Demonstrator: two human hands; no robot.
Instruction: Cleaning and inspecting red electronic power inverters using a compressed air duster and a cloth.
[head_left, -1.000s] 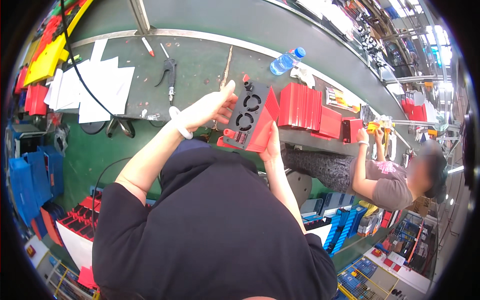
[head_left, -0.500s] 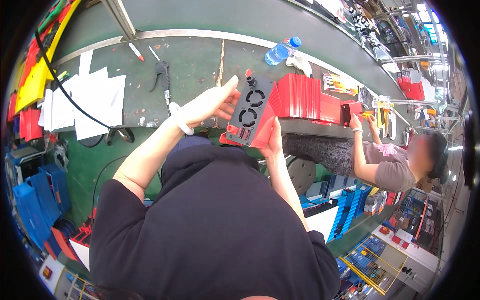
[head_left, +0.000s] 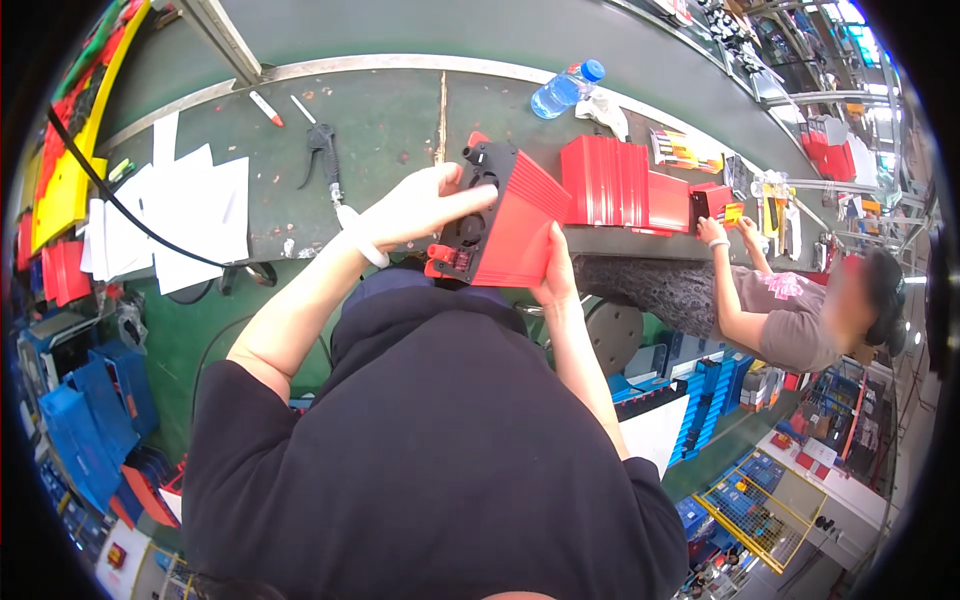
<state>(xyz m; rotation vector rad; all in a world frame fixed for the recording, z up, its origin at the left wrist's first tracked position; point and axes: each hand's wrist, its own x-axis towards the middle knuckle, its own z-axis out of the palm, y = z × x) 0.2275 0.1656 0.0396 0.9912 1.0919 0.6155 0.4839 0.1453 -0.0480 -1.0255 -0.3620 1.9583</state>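
Observation:
A red finned power inverter [head_left: 525,220] is held up in front of me, tilted so that its ribbed side shows. Its black end panel [head_left: 470,226] carries round fan openings and faces left, with red and black terminal parts at its corners. My right hand [head_left: 557,268] grips the red case at its lower right edge. Across the end panel reaches my left hand [head_left: 430,205], a finger stretched out onto the fan openings and the thumb apart; it grasps nothing. A white band circles my left wrist.
More red finned cases [head_left: 605,183] stand on the green bench at right, beside a water bottle [head_left: 566,90]. A black air gun [head_left: 322,155], a marker [head_left: 266,108] and white papers [head_left: 215,205] lie left. A co-worker [head_left: 790,310] handles a red case farther right.
The inverter has turned so its end panel faces more to the left and more of the red side shows. My left hand's finger has moved onto the panel.

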